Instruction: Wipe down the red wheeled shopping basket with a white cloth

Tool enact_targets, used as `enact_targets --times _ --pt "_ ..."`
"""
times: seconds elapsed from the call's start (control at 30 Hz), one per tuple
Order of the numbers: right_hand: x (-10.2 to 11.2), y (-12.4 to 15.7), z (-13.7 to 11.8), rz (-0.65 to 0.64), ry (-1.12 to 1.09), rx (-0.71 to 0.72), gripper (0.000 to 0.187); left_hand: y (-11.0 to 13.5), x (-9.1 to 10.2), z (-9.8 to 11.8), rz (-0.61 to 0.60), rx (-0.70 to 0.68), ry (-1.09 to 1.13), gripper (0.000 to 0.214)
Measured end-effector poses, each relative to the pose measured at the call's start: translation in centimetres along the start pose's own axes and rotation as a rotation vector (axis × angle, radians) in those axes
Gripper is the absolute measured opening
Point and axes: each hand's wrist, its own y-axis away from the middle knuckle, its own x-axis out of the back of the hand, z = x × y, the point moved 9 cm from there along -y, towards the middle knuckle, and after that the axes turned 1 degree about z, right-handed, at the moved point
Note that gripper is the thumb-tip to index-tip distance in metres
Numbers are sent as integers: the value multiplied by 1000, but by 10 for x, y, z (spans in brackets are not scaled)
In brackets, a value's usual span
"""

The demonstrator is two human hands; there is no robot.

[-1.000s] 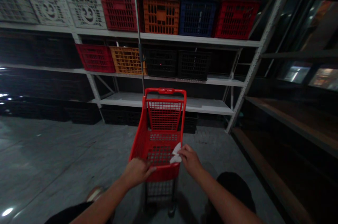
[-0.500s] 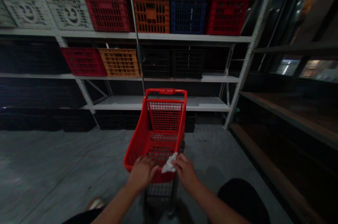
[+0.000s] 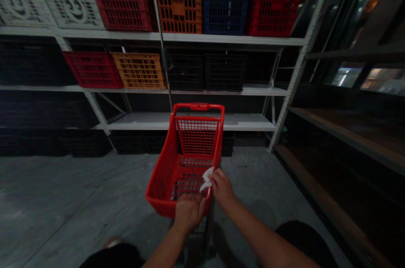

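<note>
Head view, left to right: a yellow crate point(image 3: 139, 71) sits on a white shelf point(image 3: 265, 90), behind the red cart point(image 3: 160, 207) and to its left. Work at the cart seems partway, since the tissue is out and in use at the rim. How much is done or left, I cannot tell. The left hand point(image 3: 190, 209) is on the cart's near rim; its grip looks clamped over the edge, though the fingertips are hidden. Next comes the white tissue point(image 3: 207, 178), at the cart's right rim. The right hand point(image 3: 223, 188) pinches it, grip closed, thumb and fingers together. Well right of the cart is a brown shelf point(image 3: 344, 139).
</note>
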Motion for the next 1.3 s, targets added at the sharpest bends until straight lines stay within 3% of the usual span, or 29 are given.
enact_targets --times 0.1,0.17,0.27,0.4,0.47,0.57,0.7,0.77,0.87,1.03,1.1,1.3 --pt "-11 35 -17 -96 -44 10 25 1 0 3 21 -33 5 38" --pt "-11 40 -20 -136 -29 30 25 2 0 6 29 -46 13 33" --pt "-1 13 -7 -123 45 62 24 3 2 12 55 -69 27 26" --pt "21 -36 25 5 122 -2 22 7 9 18 142 -107 12 23" --pt "25 -41 29 56 121 -33 22 10 14 18 191 -129 15 22" --pt "14 -17 11 45 65 -29 23 14 18 11 227 -148 21 22" --pt "-13 34 -28 -95 -36 23 24 15 18 -4 182 -142 17 23" --pt "-21 42 -36 -149 -43 51 25 15 18 -8 150 -155 24 23" --pt "-12 19 -21 -121 23 58 27 16 19 -13 138 -172 20 24" --pt "20 -35 17 66 132 -26 24 16 18 -16 140 -205 18 28" --pt "13 -29 8 50 126 -18 23 16 18 -17 146 -212 21 27" --pt "-39 37 -46 -243 65 107 24 21 22 -21 191 -273 77 29"
